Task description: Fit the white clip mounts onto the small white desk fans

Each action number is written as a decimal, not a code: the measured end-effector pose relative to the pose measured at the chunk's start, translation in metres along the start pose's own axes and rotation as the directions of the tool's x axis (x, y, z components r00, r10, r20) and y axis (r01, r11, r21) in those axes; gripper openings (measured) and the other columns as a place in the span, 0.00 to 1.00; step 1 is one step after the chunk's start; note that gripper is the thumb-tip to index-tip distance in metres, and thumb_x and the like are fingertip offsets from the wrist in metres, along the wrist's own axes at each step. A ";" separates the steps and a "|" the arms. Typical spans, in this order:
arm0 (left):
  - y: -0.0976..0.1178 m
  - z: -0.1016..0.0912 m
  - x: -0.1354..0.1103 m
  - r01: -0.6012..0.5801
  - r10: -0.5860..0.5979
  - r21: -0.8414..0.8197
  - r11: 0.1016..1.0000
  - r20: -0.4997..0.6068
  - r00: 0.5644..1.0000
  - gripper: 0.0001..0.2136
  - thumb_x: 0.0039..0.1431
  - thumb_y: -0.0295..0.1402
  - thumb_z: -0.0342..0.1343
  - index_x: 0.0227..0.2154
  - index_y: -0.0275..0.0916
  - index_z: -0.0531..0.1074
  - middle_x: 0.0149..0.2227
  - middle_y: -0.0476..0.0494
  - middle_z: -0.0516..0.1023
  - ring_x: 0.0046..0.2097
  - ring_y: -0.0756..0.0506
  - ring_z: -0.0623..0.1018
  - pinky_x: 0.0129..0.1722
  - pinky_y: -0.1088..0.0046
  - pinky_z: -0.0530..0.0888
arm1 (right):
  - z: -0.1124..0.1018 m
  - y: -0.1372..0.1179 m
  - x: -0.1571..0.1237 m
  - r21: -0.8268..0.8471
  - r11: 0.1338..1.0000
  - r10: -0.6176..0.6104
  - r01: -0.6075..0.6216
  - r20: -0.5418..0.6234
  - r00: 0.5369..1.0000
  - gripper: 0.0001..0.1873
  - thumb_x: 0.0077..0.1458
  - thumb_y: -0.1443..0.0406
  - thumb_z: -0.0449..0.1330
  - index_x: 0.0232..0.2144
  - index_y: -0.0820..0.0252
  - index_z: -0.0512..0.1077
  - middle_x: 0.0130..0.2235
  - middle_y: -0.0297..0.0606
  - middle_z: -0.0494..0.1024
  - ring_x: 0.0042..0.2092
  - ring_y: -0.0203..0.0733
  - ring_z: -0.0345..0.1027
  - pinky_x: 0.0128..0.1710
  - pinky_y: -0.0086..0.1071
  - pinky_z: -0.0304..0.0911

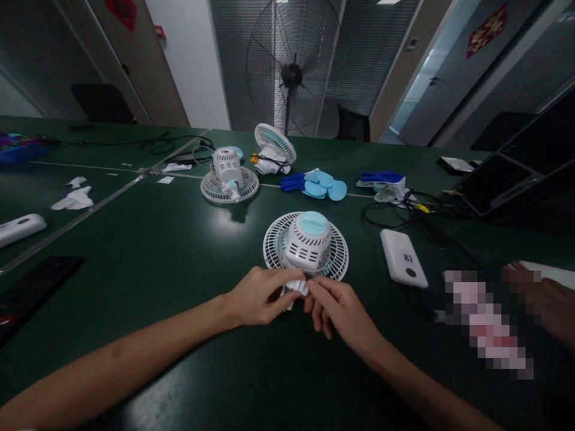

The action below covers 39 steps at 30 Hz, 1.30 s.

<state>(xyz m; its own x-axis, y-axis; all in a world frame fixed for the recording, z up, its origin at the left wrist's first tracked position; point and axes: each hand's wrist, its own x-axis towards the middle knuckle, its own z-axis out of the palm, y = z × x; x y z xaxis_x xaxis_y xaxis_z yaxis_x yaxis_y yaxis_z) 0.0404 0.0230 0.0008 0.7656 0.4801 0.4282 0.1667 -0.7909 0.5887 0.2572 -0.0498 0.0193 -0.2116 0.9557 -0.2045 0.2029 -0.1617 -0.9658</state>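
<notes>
Fingers [286, 275]: left hand [258, 297] pinches white piece [296, 286]; right hand [344, 306] at its end, grip unclear.

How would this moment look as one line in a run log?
left hand: holds small white part; right hand: fingers at the part's edge; just beyond: white fan lying face down; farther: light-blue fan blade

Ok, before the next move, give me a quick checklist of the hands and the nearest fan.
1. Left hand on the small white part: ok, pinched between thumb and fingers.
2. Right hand gripping that part: cannot tell; fingertips are at its end.
3. Nearest fan lying grille down: ok.
4. White part joined to the fan: cannot tell, fingers cover it.
5. Blue blade fitted to this fan: not ok, it lies beyond it.
</notes>
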 end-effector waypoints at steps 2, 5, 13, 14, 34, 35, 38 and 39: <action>0.000 0.000 0.000 0.000 0.000 -0.007 1.000 -0.004 1.000 0.15 0.74 0.37 0.49 0.57 0.37 0.69 0.37 0.44 0.79 0.30 0.50 0.77 0.32 0.75 0.75 | -0.006 0.002 -0.002 -0.415 0.881 -0.277 0.226 -0.065 0.959 0.17 0.66 0.52 0.57 0.41 0.58 0.76 0.33 0.41 0.79 0.31 0.40 0.72 0.28 0.32 0.64; 0.000 -0.001 0.001 -0.005 0.005 -0.004 1.000 -0.001 1.000 0.15 0.74 0.36 0.49 0.57 0.37 0.68 0.38 0.43 0.79 0.31 0.50 0.77 0.33 0.75 0.76 | -0.010 0.003 -0.004 -0.655 0.670 -0.461 0.350 0.004 0.888 0.16 0.67 0.55 0.57 0.45 0.59 0.78 0.43 0.49 0.81 0.39 0.46 0.74 0.35 0.36 0.66; 0.001 -0.002 0.001 -0.012 0.012 -0.007 1.000 0.011 1.000 0.14 0.74 0.36 0.49 0.55 0.36 0.69 0.38 0.43 0.80 0.33 0.49 0.79 0.33 0.76 0.76 | 0.004 -0.006 0.000 0.192 0.962 0.169 -0.193 0.137 0.976 0.24 0.68 0.45 0.49 0.36 0.57 0.68 0.28 0.32 0.71 0.18 0.31 0.59 0.15 0.26 0.51; 0.001 -0.002 0.001 -0.010 0.010 -0.014 1.000 0.011 1.000 0.14 0.74 0.36 0.49 0.55 0.37 0.69 0.38 0.43 0.80 0.33 0.49 0.79 0.33 0.76 0.76 | 0.004 -0.005 -0.001 0.100 0.987 0.114 -0.122 0.081 0.990 0.22 0.68 0.46 0.50 0.36 0.57 0.69 0.29 0.33 0.72 0.20 0.32 0.62 0.16 0.26 0.54; 0.000 0.000 0.000 -0.024 0.024 -0.008 1.000 0.000 1.000 0.14 0.74 0.36 0.49 0.57 0.37 0.68 0.38 0.44 0.79 0.31 0.49 0.77 0.32 0.74 0.76 | -0.005 0.015 -0.003 -0.720 0.586 -0.514 0.372 0.025 0.858 0.15 0.70 0.60 0.52 0.42 0.60 0.76 0.38 0.44 0.80 0.35 0.43 0.75 0.33 0.35 0.66; 0.000 0.000 0.000 -0.024 0.024 -0.005 1.000 0.002 1.000 0.14 0.74 0.36 0.49 0.56 0.37 0.68 0.38 0.44 0.79 0.31 0.49 0.77 0.32 0.74 0.76 | -0.002 0.013 -0.002 -0.624 0.706 -0.445 0.336 -0.022 0.895 0.17 0.71 0.58 0.51 0.37 0.60 0.76 0.35 0.42 0.80 0.33 0.41 0.74 0.31 0.33 0.65; 0.000 -0.001 0.000 -0.028 0.028 -0.007 1.000 0.001 1.000 0.14 0.73 0.35 0.50 0.56 0.36 0.68 0.37 0.44 0.79 0.30 0.50 0.76 0.31 0.75 0.75 | 0.005 0.007 0.001 -0.165 0.984 -0.066 0.061 -0.027 0.997 0.24 0.71 0.50 0.47 0.34 0.59 0.72 0.28 0.35 0.75 0.20 0.33 0.65 0.18 0.28 0.56; 0.000 -0.001 0.000 -0.026 0.026 -0.010 1.000 0.000 1.000 0.13 0.73 0.35 0.50 0.56 0.37 0.68 0.36 0.45 0.79 0.30 0.50 0.76 0.31 0.76 0.74 | 0.006 0.006 0.001 -0.069 0.997 0.021 -0.020 0.007 1.000 0.25 0.71 0.48 0.46 0.34 0.59 0.72 0.27 0.33 0.74 0.18 0.32 0.62 0.15 0.27 0.52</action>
<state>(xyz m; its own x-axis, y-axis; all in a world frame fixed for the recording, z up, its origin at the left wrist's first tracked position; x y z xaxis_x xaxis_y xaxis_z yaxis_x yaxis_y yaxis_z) 0.0401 0.0229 0.0015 0.7698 0.4596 0.4428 0.1411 -0.7993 0.5842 0.2524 -0.0517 0.0123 -0.2144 0.9503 -0.2256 0.2723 -0.1636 -0.9482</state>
